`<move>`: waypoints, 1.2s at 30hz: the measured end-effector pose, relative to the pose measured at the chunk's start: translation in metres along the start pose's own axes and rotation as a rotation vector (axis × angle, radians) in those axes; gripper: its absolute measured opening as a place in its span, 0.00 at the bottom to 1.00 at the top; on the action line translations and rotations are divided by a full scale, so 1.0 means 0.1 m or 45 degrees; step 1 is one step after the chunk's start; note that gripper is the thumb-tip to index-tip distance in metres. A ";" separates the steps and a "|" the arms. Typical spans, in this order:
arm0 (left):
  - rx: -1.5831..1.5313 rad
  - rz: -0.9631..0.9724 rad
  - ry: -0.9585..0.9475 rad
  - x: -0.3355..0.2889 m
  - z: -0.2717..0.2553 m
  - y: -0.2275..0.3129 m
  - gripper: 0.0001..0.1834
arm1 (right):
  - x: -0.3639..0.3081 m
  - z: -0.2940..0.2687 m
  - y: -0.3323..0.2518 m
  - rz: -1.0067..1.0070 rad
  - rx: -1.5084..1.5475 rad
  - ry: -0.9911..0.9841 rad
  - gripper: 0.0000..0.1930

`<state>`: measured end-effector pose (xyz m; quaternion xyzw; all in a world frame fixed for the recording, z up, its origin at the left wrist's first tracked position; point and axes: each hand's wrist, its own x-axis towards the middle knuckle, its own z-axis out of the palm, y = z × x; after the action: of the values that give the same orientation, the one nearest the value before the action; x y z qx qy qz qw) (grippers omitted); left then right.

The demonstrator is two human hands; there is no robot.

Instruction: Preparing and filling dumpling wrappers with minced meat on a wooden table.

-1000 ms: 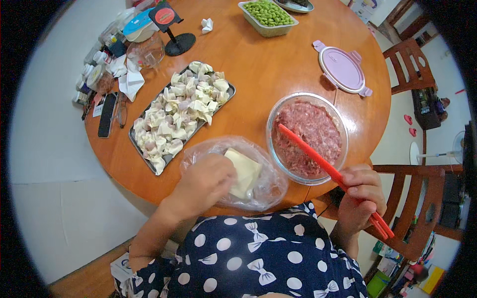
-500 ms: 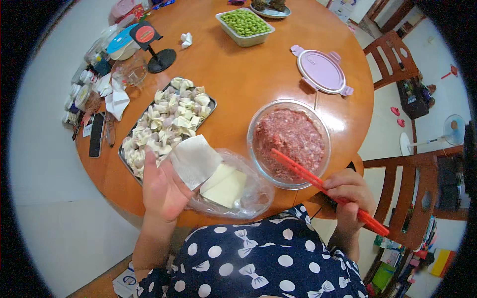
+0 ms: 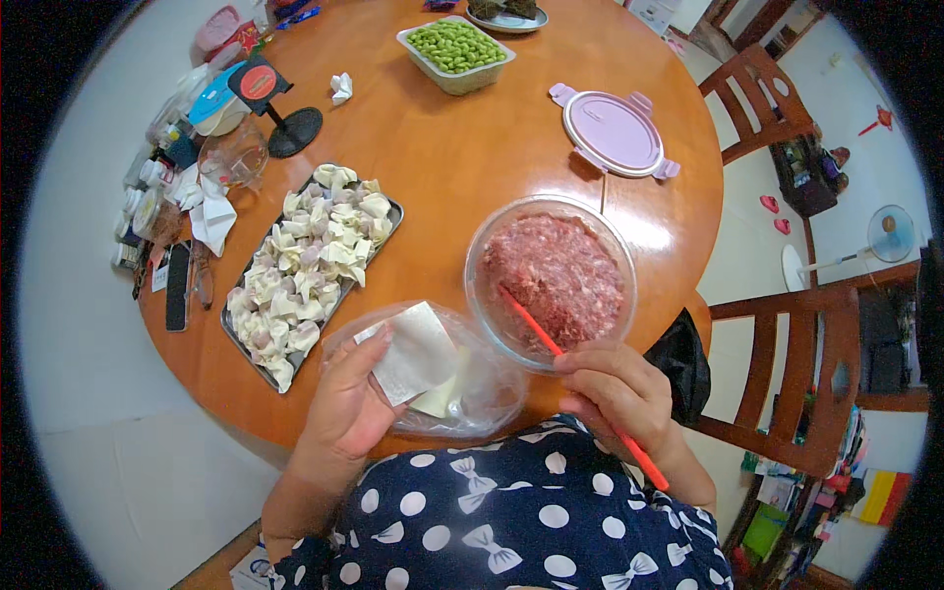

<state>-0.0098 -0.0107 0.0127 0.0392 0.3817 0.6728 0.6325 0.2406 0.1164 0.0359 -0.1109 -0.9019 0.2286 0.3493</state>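
A square white dough wrapper (image 3: pixel 417 354) is pinched at its left side by my left hand (image 3: pixel 352 398), above a clear plastic bag (image 3: pixel 492 388) with more wrappers (image 3: pixel 441 395) in it. My right hand (image 3: pixel 624 393) is closed round red chopsticks (image 3: pixel 580 372). Their tips dip into the pink minced meat (image 3: pixel 560 265) at the left of the round glass bowl (image 3: pixel 629 320). Left of the bag, a dark metal tray (image 3: pixel 346 287) holds many folded dumplings (image 3: pixel 310 261).
A lilac lid (image 3: pixel 615 133) lies beyond the bowl. Green beans (image 3: pixel 455 47) fill a plastic box (image 3: pixel 462 81) at the back. A black stand (image 3: pixel 295 133), a phone (image 3: pixel 178 285), tissues (image 3: pixel 212 218) and jars crowd the left edge. Wooden chairs (image 3: pixel 787 393) stand at right.
My left hand has moved right and nearer, away from the tray, with the wrapper. My right hand has moved left and its chopsticks stand steeper, tips lower in the meat. The view has shifted slightly.
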 end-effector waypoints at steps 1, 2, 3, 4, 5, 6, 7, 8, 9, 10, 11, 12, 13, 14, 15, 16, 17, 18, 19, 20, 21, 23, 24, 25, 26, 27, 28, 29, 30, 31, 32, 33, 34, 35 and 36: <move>0.023 -0.008 0.018 0.00 0.00 -0.01 0.22 | 0.00 0.02 0.00 0.021 0.026 0.024 0.12; 0.025 -0.009 0.017 0.00 0.01 -0.01 0.22 | 0.00 0.02 0.00 0.041 0.053 0.047 0.12; -0.010 -0.040 0.033 0.00 0.02 -0.02 0.22 | 0.01 0.00 0.00 0.041 0.053 0.049 0.12; -0.044 -0.072 0.045 0.01 0.03 -0.02 0.21 | 0.02 -0.02 0.00 0.076 0.098 0.030 0.11; -0.042 -0.073 0.043 0.02 0.04 -0.02 0.21 | 0.03 -0.04 0.00 0.111 0.144 0.011 0.11; -0.036 -0.071 0.048 0.03 0.04 -0.02 0.21 | 0.03 -0.04 0.00 0.111 0.142 0.013 0.11; -0.030 -0.070 0.051 0.04 0.05 -0.03 0.21 | 0.03 -0.05 -0.01 0.128 0.167 0.020 0.11; -0.028 -0.071 0.047 0.04 0.05 -0.03 0.21 | 0.03 -0.06 -0.01 0.144 0.192 0.025 0.11; 0.007 -0.057 0.044 0.04 0.05 -0.03 0.21 | 0.04 -0.07 -0.02 0.144 0.190 0.028 0.11; 0.042 -0.043 0.045 0.04 0.05 -0.04 0.21 | 0.06 -0.10 -0.03 0.109 0.158 0.040 0.11; 0.042 -0.042 0.047 0.03 0.05 -0.04 0.21 | 0.08 -0.11 -0.03 0.074 0.128 0.052 0.10; 0.036 -0.046 0.045 0.03 0.05 -0.05 0.21 | 0.08 -0.08 0.00 0.073 0.130 0.051 0.10; 0.030 -0.053 0.039 0.03 0.06 -0.04 0.21 | 0.08 -0.04 0.03 0.048 0.103 0.037 0.10; 0.030 -0.055 0.037 0.03 0.06 -0.05 0.21 | 0.09 -0.02 0.05 0.022 0.075 0.022 0.10; 0.010 -0.059 0.040 0.04 0.05 -0.06 0.21 | 0.09 -0.01 0.03 0.023 0.072 0.023 0.10; -0.012 -0.060 0.049 0.04 0.04 -0.06 0.21 | 0.10 0.00 0.01 0.034 0.060 0.005 0.10; -0.012 -0.058 0.051 0.03 0.03 -0.06 0.21 | 0.10 0.01 0.00 0.044 0.046 -0.012 0.10; -0.038 -0.074 0.048 0.03 0.03 -0.06 0.21 | 0.10 0.01 -0.02 0.043 0.048 -0.012 0.10; -0.063 -0.088 0.044 0.03 0.03 -0.05 0.22 | 0.10 0.01 -0.02 0.082 0.073 0.006 0.10; -0.062 -0.086 0.046 0.03 0.03 -0.05 0.22 | 0.11 0.01 -0.03 0.122 0.098 0.026 0.09; -0.044 -0.075 0.039 0.02 0.03 -0.05 0.22 | 0.11 -0.01 -0.04 0.120 0.099 0.027 0.09; -0.027 -0.064 0.029 0.02 0.03 -0.05 0.22 | 0.12 -0.08 -0.08 0.207 0.178 -0.025 0.08; -0.041 -0.066 0.032 0.02 0.03 -0.05 0.22 | 0.12 -0.11 -0.08 0.206 0.178 -0.024 0.08; -0.054 -0.071 0.032 0.02 0.04 -0.05 0.22 | 0.12 -0.14 -0.08 0.248 0.206 -0.040 0.08; -0.053 -0.073 0.028 0.03 0.04 -0.05 0.22 | 0.11 -0.16 -0.07 0.289 0.234 -0.056 0.08; -0.070 -0.090 0.028 0.03 0.03 -0.06 0.22 | 0.10 -0.18 -0.07 0.291 0.231 -0.053 0.08; -0.086 -0.103 0.030 0.03 0.03 -0.06 0.22 | 0.10 -0.18 -0.06 0.312 0.266 -0.014 0.08; -0.085 -0.103 0.031 0.03 0.03 -0.06 0.22 | 0.09 -0.19 -0.06 0.333 0.302 0.025 0.09; -0.087 -0.097 0.021 0.03 0.03 -0.06 0.22 | 0.09 -0.22 -0.06 0.333 0.303 0.026 0.09; -0.090 -0.094 0.010 0.04 0.03 -0.06 0.22 | 0.09 -0.25 -0.08 0.290 0.235 0.053 0.09; -0.090 -0.098 0.009 0.04 0.03 -0.06 0.22 | 0.09 -0.28 -0.09 0.248 0.167 0.079 0.10; -0.087 -0.103 -0.004 0.05 0.02 -0.06 0.22 | 0.09 -0.28 -0.10 0.251 0.165 0.080 0.10; -0.083 -0.105 -0.013 0.05 0.01 -0.06 0.22 | 0.09 -0.28 -0.11 0.245 0.142 0.046 0.10; -0.083 -0.106 -0.011 0.05 0.02 -0.06 0.22 | 0.09 -0.27 -0.12 0.238 0.117 0.012 0.10; -0.086 -0.109 0.015 0.04 0.02 -0.06 0.21 | 0.08 -0.25 -0.13 0.239 0.119 0.012 0.10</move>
<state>-0.0048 -0.0064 0.0094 -0.0023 0.3638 0.6578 0.6595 0.2510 0.1164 0.0634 -0.1797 -0.8742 0.3016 0.3354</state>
